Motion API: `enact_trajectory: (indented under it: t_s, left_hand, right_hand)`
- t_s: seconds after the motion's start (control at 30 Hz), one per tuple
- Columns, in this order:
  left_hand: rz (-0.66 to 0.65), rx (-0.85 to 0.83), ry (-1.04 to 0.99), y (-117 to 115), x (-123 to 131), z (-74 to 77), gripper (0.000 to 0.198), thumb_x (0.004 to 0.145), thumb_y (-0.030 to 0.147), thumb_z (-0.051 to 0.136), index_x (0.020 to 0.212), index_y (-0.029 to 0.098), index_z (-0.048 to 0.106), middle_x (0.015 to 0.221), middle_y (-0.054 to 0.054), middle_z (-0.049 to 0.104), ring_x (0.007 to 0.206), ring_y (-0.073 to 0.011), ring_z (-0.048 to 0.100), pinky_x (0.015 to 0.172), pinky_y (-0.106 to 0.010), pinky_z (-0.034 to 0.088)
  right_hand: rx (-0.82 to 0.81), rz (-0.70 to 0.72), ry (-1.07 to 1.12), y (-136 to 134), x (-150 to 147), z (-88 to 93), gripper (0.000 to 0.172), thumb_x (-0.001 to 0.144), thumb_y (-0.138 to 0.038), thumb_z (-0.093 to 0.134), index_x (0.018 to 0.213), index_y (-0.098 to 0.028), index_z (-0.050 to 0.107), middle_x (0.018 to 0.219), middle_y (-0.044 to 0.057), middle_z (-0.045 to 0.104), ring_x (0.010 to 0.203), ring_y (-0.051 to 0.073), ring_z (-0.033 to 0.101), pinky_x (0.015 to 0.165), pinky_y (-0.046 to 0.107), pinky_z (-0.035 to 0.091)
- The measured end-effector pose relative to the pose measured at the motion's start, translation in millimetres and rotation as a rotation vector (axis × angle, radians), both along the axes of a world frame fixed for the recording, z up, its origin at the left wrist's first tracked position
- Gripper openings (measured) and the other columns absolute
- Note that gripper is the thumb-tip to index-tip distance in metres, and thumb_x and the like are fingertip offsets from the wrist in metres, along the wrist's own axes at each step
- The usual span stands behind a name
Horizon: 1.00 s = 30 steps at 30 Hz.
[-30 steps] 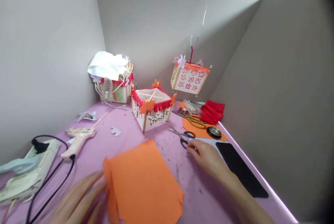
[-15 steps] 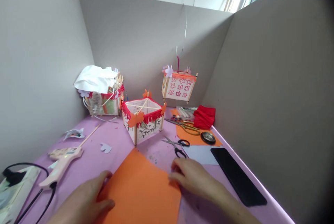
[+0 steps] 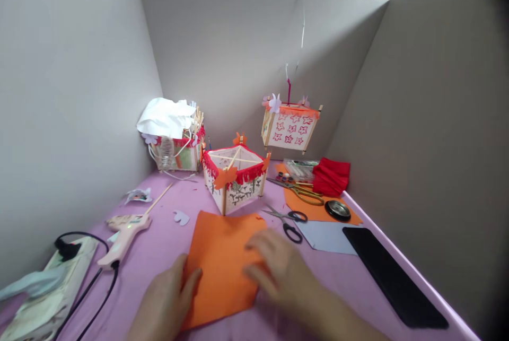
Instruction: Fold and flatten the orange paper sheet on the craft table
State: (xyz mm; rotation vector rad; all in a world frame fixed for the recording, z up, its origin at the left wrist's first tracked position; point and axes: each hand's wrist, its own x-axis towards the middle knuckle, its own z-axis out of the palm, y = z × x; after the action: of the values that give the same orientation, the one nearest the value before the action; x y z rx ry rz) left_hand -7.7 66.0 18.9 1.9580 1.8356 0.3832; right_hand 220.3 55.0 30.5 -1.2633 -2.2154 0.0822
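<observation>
A plain orange craft sheet (image 3: 222, 272) lies on the purple tabletop in front of me. My left hand (image 3: 167, 298) is at its left edge, thumb on top and the fingers along the side, holding it. Blurred by motion, my right hand (image 3: 278, 267) is over the sheet's right part, thumb and fingers apart. Just behind the sheet stands a lantern-like box (image 3: 238, 182) with red fringe, orange cutouts and sticks crossed over its top. Black-handled scissors (image 3: 287, 219) lie spread to the right of the sheet.
On the left are a pink glue gun (image 3: 127, 240), a power strip (image 3: 55, 288) and a lavender cutout (image 3: 181, 218). A decorated lantern (image 3: 292, 131) hangs at the back. Gold-handled scissors (image 3: 306, 192), a round tin (image 3: 338, 210), red cloth (image 3: 332, 176) and a black strip (image 3: 393, 277) lie right.
The orange sheet has turned and now lies squarer to me. My right hand has moved from its right corner to over it. The whole view has shifted, so things appear further right.
</observation>
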Motion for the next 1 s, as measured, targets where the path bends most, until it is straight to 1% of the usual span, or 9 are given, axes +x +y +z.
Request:
enact_trajectory:
  t_s: [0.07,0.13,0.23,0.3,0.4,0.57,0.77,0.9,1.0]
  left_hand:
    - [0.053,0.186,0.069,-3,-2,-1.9,0.031,0.089,0.039,0.03,0.096,0.016,0.05,0.08,-0.009,0.066,0.071,-0.0221,0.064,0.061,-0.032,0.046]
    - [0.082,0.515,0.15,-9,-7,-6.3,0.037,0.088,0.039,0.036,0.112,0.012,0.047,0.103,-0.017,0.063,0.093,-0.0271,0.062,0.076,-0.039,0.049]
    - [-0.157,0.843,0.185,-26,-10,-19.6,0.04,0.087,0.032,0.042,0.124,0.017,0.042,0.118,-0.012,0.059,0.109,-0.0225,0.056,0.093,-0.033,0.045]
    - [-0.406,0.831,0.207,-38,-8,-31.7,0.047,0.088,0.028,0.04,0.134,0.025,0.033,0.12,-0.004,0.061,0.107,-0.0158,0.058,0.093,-0.023,0.045]
    - [-0.569,0.784,0.313,-52,-3,-46.9,0.059,0.09,0.027,0.034,0.145,0.023,0.014,0.128,-0.003,0.056,0.113,-0.0146,0.054,0.1,-0.023,0.04]
    - [-0.548,0.756,0.413,-64,-7,-48.6,0.066,0.09,0.03,0.036,0.146,0.018,0.002,0.137,-0.007,0.048,0.126,-0.019,0.043,0.107,-0.031,0.033]
    - [-0.551,0.701,0.37,-67,-29,-37.7,0.074,0.087,0.044,0.042,0.146,0.021,0.004,0.139,-0.007,0.045,0.123,-0.0201,0.046,0.104,-0.029,0.036]
    - [-0.523,0.661,0.35,-63,-30,-27.4,0.071,0.087,0.041,0.043,0.146,0.026,0.007,0.139,-0.004,0.046,0.12,-0.0195,0.049,0.103,-0.029,0.038]
    - [-0.565,0.734,0.372,-58,-21,-33.2,0.064,0.09,0.033,0.039,0.146,0.025,0.01,0.138,-0.002,0.047,0.12,-0.0172,0.049,0.105,-0.028,0.036]
  right_hand:
    - [0.209,0.227,-0.113,-16,-21,-29.2,0.03,0.086,-0.036,0.049,0.107,-0.016,0.057,0.106,0.009,0.065,0.094,0.021,0.058,0.081,0.032,0.046]
    - [0.395,0.199,-0.24,-28,-35,-58.7,0.025,0.088,-0.021,0.045,0.11,-0.015,0.056,0.116,0.008,0.063,0.107,0.022,0.055,0.089,0.034,0.043]
    - [0.444,0.197,-0.366,-34,-40,-80.4,0.031,0.09,-0.02,0.041,0.116,-0.012,0.055,0.123,0.01,0.06,0.114,0.024,0.052,0.093,0.036,0.041]
    - [0.389,0.232,-0.424,-33,-37,-77.3,0.036,0.091,-0.023,0.039,0.122,-0.009,0.052,0.126,0.011,0.057,0.115,0.024,0.051,0.093,0.035,0.042]
    - [0.318,0.288,-0.447,-33,-32,-65.0,0.043,0.092,-0.024,0.039,0.13,-0.006,0.045,0.129,0.013,0.054,0.118,0.023,0.05,0.096,0.034,0.041]
    - [0.204,0.211,-0.365,-44,-20,-65.4,0.058,0.09,-0.023,0.041,0.144,-0.012,0.024,0.137,0.012,0.046,0.124,0.025,0.044,0.103,0.041,0.037]
    - [0.119,0.169,-0.225,-49,3,-65.1,0.064,0.088,-0.02,0.04,0.146,-0.023,0.013,0.139,0.006,0.044,0.121,0.026,0.048,0.097,0.044,0.044]
    - [0.096,0.172,-0.195,-51,-2,-46.7,0.065,0.088,-0.019,0.039,0.146,-0.027,0.012,0.139,0.003,0.043,0.121,0.027,0.048,0.097,0.045,0.044]
    - [0.116,0.223,-0.254,-50,-15,-41.9,0.058,0.089,-0.018,0.036,0.145,-0.021,0.021,0.138,0.007,0.046,0.12,0.024,0.049,0.098,0.04,0.043]
